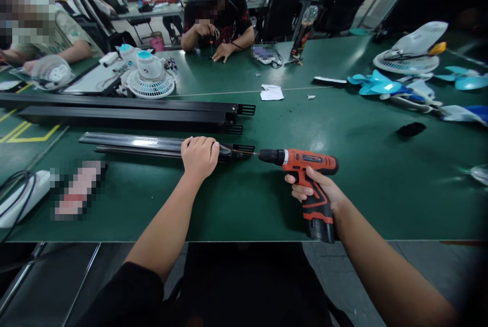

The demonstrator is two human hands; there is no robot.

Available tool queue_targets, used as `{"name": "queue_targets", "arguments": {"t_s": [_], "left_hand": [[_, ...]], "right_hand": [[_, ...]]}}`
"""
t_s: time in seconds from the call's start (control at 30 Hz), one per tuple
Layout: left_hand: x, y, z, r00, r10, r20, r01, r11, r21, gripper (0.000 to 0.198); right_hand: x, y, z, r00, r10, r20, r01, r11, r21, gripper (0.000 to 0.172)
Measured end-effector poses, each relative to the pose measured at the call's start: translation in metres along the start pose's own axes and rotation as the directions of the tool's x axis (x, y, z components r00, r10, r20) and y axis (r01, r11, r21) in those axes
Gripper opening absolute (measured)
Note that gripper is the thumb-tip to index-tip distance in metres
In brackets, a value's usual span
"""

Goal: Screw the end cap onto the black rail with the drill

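My right hand (318, 187) is wrapped round the grip of an orange and black cordless drill (310, 158). The drill lies level above the table, its thin bit pointing left at the slotted end piece (244, 149) of a long black metal bar (141, 142). Whether the bit touches that end piece, I cannot tell. Near the bar's right end, my left hand (200, 156) is closed over it from above, pressing it against the green table. The fingers' undersides are hidden.
Behind lie more long black bars (125, 115) with slotted ends. Fan parts (150, 80) stand at the back left, and blue fan blades (377, 83) at the right. A person (217, 17) works across the table (305, 113). A pixelated flat object (80, 189) lies at the left.
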State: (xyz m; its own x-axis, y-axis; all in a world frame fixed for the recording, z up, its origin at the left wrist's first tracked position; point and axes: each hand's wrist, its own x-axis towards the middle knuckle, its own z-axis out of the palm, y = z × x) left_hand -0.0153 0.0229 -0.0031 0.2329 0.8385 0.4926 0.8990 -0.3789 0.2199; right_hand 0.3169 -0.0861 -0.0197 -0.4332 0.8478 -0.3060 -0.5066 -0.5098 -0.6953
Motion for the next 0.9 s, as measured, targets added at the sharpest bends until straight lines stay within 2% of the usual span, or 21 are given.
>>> {"name": "queue_targets", "arguments": {"t_s": [0.9], "left_hand": [[0.0004,-0.0001,0.0005,1.000,-0.013,0.008,0.013,0.999,-0.035,0.045]], "right_hand": [[0.0002,-0.0007,0.0000,1.000,0.015,0.024,-0.016,0.998,0.066,0.038]]}}
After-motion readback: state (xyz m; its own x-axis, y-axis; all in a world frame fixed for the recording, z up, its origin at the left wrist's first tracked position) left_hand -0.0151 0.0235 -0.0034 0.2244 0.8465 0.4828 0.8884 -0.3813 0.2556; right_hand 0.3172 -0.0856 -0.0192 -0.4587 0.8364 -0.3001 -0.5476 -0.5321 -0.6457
